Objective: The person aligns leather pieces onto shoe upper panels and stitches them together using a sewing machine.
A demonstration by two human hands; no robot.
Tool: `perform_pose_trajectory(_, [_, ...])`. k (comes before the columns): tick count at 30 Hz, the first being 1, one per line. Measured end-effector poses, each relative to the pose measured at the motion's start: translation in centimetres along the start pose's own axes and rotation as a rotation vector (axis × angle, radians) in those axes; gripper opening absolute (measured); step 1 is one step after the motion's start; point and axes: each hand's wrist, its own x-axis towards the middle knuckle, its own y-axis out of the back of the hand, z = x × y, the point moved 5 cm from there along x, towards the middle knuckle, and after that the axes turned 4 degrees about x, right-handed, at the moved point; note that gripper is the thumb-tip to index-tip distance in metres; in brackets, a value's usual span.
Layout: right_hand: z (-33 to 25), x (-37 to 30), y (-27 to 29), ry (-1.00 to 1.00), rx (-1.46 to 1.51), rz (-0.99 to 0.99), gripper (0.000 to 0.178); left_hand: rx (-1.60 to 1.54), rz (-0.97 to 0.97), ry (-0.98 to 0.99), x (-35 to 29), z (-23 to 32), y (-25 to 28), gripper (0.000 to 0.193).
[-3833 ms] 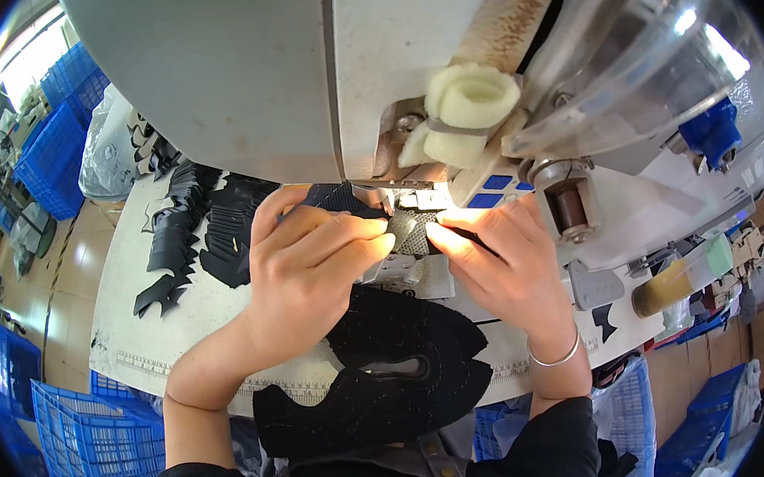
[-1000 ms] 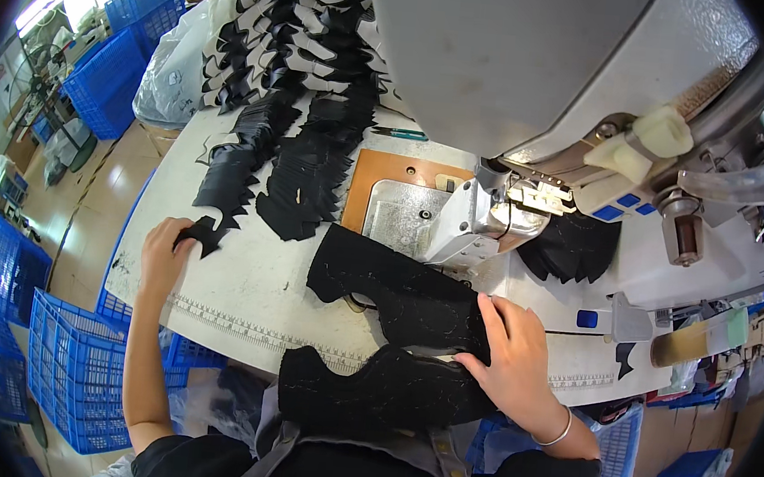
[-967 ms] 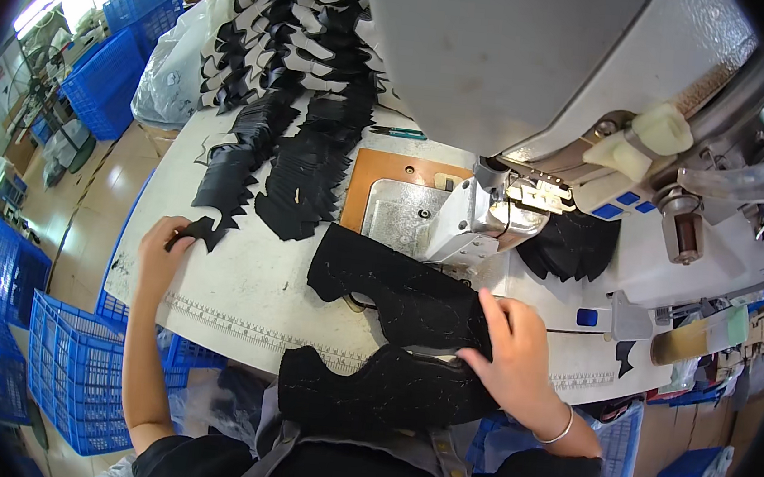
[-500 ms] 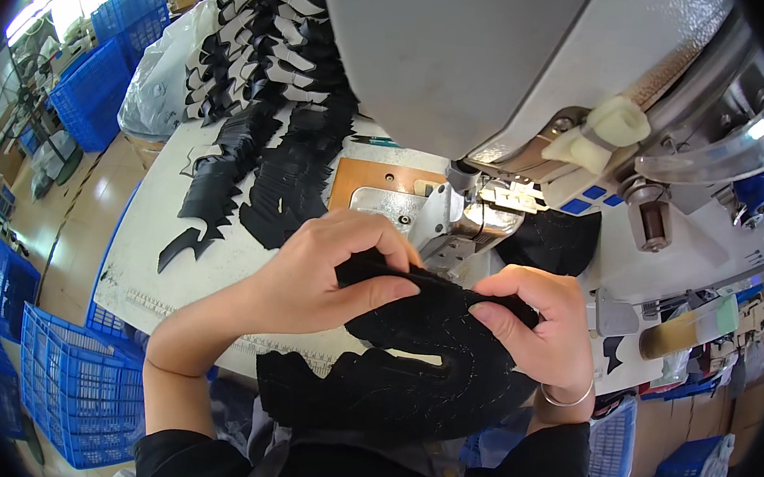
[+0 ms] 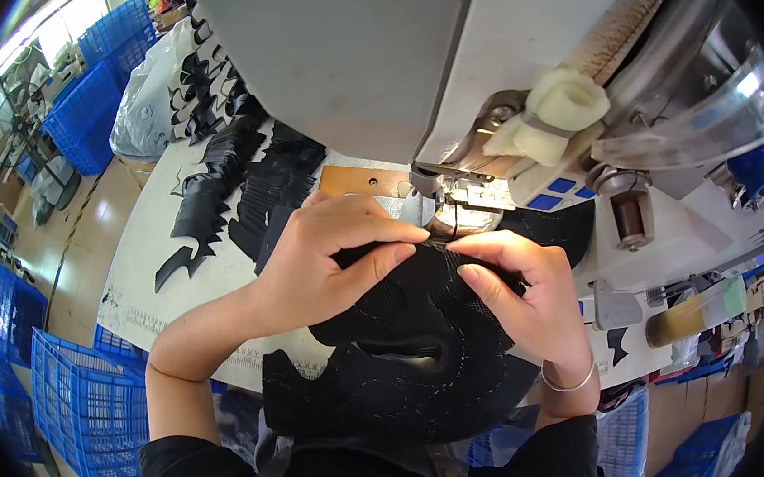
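A bright workroom with a beige tiled floor (image 5: 91, 240) curves around the rim of the view, with blue plastic lattice crates (image 5: 86, 403) standing at the left and more at the lower right. A white worktable (image 5: 144, 281) with a ruler scale near its front edge carries a large grey-white sewing machine (image 5: 326, 52), whose metal sewing area (image 5: 470, 217) is lit. Overlapping rows of black cut pieces (image 5: 206, 196) lie on the table's left side.

The broad black fabric piece (image 5: 386, 398), with curved pale stitch lines and a narrow slot, hangs from both hands, its upper edge between them just in front of the sewing area and its lower part over the table's front edge, against the person's body.

The left hand (image 5: 326, 256) pinches that upper edge between thumb and forefinger, the other fingers curled behind; its elbow bends outward and the forearm slants up and inward. The right hand (image 5: 536, 297) pinches the same edge just beside it, forefinger above and thumb below, pointing left. The fingertips of the two hands nearly meet. A thin silver bangle (image 5: 569, 379) circles the right wrist, above a short black sleeve (image 5: 543, 471).
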Motion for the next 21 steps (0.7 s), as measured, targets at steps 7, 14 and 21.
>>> perform_pose_trajectory(7, [2.8,0.7,-0.3,0.015,0.233,0.141,0.027,-0.198,-0.040,0.082,1.8,-2.7,-0.7,0.014])
perform_pose_trajectory(14, [2.3,1.3,0.5,-0.096,0.273,0.205,0.016,-0.206,-0.140,0.145,4.3,-3.7,0.2,0.022])
perform_pose_trajectory(21, [3.6,1.2,0.0,-0.110,0.379,0.294,0.009,-0.134,-0.234,0.303,5.2,-4.0,0.6,0.032])
